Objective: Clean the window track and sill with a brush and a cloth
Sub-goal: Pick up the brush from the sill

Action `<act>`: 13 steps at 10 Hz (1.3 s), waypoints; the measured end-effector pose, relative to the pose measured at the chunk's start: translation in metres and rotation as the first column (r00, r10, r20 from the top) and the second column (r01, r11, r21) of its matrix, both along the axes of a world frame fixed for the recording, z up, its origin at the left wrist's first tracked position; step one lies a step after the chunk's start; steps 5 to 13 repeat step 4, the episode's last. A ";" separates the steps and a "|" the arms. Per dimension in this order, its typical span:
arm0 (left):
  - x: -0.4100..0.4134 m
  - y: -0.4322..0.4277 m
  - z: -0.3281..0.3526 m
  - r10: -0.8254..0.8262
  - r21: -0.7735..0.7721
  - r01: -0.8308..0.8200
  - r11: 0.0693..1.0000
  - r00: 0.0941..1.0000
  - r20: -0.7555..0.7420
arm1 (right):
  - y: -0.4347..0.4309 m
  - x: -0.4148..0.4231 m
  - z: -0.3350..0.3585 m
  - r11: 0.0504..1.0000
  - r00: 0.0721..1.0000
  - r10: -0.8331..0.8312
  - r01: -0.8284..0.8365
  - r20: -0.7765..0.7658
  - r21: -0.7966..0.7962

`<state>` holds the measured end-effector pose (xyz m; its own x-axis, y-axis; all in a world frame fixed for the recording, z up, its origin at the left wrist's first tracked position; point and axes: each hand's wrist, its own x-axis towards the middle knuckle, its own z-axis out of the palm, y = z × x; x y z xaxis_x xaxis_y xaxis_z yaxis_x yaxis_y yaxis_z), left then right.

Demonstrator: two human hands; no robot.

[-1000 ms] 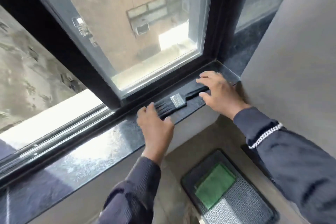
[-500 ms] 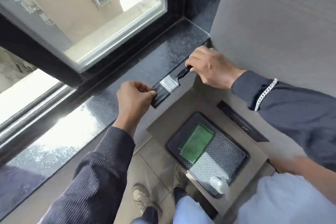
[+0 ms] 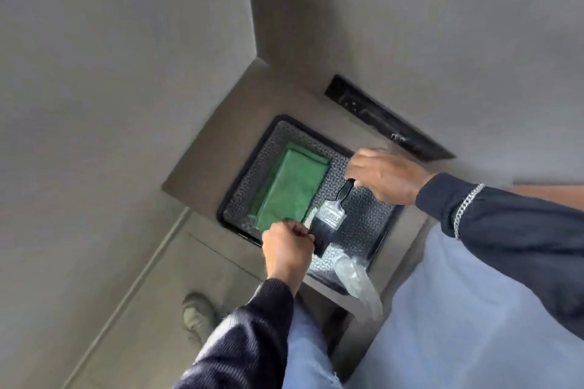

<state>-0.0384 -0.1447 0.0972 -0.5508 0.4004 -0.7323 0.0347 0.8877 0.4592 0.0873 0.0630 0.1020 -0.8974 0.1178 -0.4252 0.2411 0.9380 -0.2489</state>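
A black brush [image 3: 330, 215] with a metal ferrule hangs over a black tray [image 3: 366, 230] set on a low grey ledge. My right hand [image 3: 384, 175] grips its black handle. My left hand [image 3: 286, 246] pinches the dark bristles at the lower end. A folded green cloth [image 3: 292, 186] lies in the left part of the tray. The window, its track and the sill are out of view.
A clear plastic spray bottle [image 3: 355, 275] lies at the tray's near edge. A dark slot [image 3: 385, 118] sits in the ledge behind the tray. Grey walls rise at left and above. My shoe [image 3: 197, 316] stands on the tiled floor below.
Both hands have carried the brush down from the sill to above the tray. My view has swung down, and the window has left the frame.
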 end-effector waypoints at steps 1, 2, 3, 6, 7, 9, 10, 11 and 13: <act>0.021 -0.002 -0.048 -0.027 -0.073 0.028 0.997 0.999 0.023 | -0.009 0.012 -0.051 1.000 0.999 0.014 -0.014 0.040 -0.004; 0.034 -0.008 -0.076 -0.062 -0.040 0.064 0.997 0.997 0.038 | -0.014 0.023 -0.080 0.999 0.999 -0.025 0.024 0.033 0.033; 0.035 -0.016 -0.095 -0.114 0.035 0.113 0.993 0.993 0.020 | -0.015 0.028 -0.096 0.997 0.999 -0.054 0.054 0.000 0.058; 0.029 -0.011 -0.094 -0.187 0.037 0.185 0.982 0.980 0.064 | -0.020 0.027 -0.090 0.993 0.998 -0.056 0.059 -0.035 0.099; 0.029 -0.011 -0.094 -0.187 0.037 0.185 0.982 0.980 0.064 | -0.020 0.027 -0.090 0.993 0.998 -0.056 0.059 -0.035 0.099; 0.029 -0.011 -0.094 -0.187 0.037 0.185 0.982 0.980 0.064 | -0.020 0.027 -0.090 0.993 0.998 -0.056 0.059 -0.035 0.099; 0.029 -0.011 -0.094 -0.187 0.037 0.185 0.982 0.980 0.064 | -0.020 0.027 -0.090 0.993 0.998 -0.056 0.059 -0.035 0.099; 0.029 -0.011 -0.094 -0.187 0.037 0.185 0.982 0.980 0.064 | -0.020 0.027 -0.090 0.993 0.998 -0.056 0.059 -0.035 0.099; 0.029 -0.011 -0.094 -0.187 0.037 0.185 0.982 0.980 0.064 | -0.020 0.027 -0.090 0.993 0.998 -0.056 0.059 -0.035 0.099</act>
